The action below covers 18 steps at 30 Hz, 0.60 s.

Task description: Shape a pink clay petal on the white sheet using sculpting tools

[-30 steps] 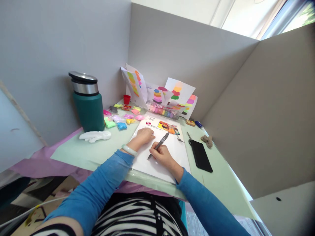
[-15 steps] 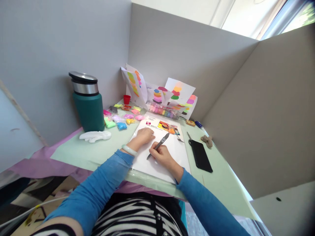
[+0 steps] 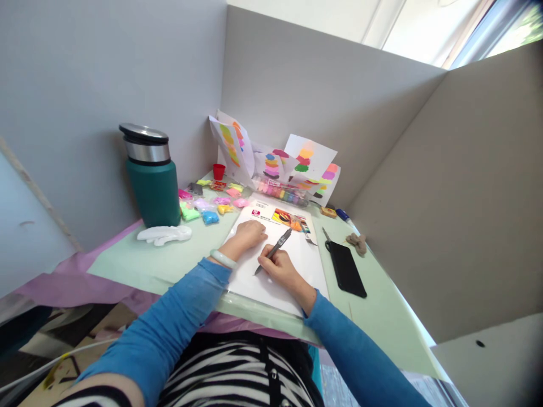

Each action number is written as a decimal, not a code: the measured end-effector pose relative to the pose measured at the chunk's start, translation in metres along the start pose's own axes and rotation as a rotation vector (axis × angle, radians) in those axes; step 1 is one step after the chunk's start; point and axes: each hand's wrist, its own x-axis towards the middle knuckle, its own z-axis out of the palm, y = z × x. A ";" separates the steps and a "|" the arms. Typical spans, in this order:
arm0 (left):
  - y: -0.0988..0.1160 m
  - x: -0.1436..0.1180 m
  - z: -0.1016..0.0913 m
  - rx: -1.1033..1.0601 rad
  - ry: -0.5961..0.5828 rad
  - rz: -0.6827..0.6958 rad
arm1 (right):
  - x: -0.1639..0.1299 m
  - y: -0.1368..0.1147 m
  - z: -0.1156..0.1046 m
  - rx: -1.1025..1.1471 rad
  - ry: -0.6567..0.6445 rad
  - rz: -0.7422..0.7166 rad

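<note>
Two hands rest over a white pad (image 3: 278, 297) that lies across the middle of a green-covered table (image 3: 386, 316), reaching almost to the near edge. The right hand (image 3: 278, 265) pinches one grey pen (image 3: 280, 242) between thumb and fingers, tip angled down at the pad's lower left. The left hand (image 3: 251, 233) lies palm down on the pad, thumb apart from loosely bent fingers; a pale bangle (image 3: 223, 259) circles its wrist.

The pad's far end carries one red square emblem (image 3: 255, 213), one colourful picture (image 3: 292, 218) and lines of print, which seem too small and soft to read.

Beyond the pad, toward the far edge, one clear case (image 3: 282, 192) with a white label holds a row of many-coloured pieces. At least four paper sheets (image 3: 311, 154) with painted patches stand behind it. By the far left corner is one red cup (image 3: 219, 171), and at least ten small bright packets (image 3: 210, 217) spread in front.

One green bottle (image 3: 153, 192) with a steel neck stands at the left edge, white glove (image 3: 164, 234) before it. Near the right edge lie one flat black object (image 3: 345, 268) and one brownish lump (image 3: 357, 243).
</note>
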 end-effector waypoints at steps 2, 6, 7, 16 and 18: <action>0.000 0.000 -0.001 0.002 -0.004 0.001 | 0.000 -0.001 0.000 0.006 -0.004 -0.008; 0.000 0.000 -0.001 0.001 -0.009 0.002 | 0.000 -0.003 0.000 0.005 -0.005 -0.017; 0.000 0.000 -0.001 -0.001 -0.007 0.004 | 0.000 -0.003 0.000 0.003 -0.005 -0.016; 0.000 -0.001 -0.001 0.000 -0.004 0.003 | 0.000 -0.002 0.000 -0.007 0.000 -0.013; 0.000 -0.001 -0.001 -0.001 0.004 0.008 | 0.001 -0.001 0.000 -0.012 0.002 -0.013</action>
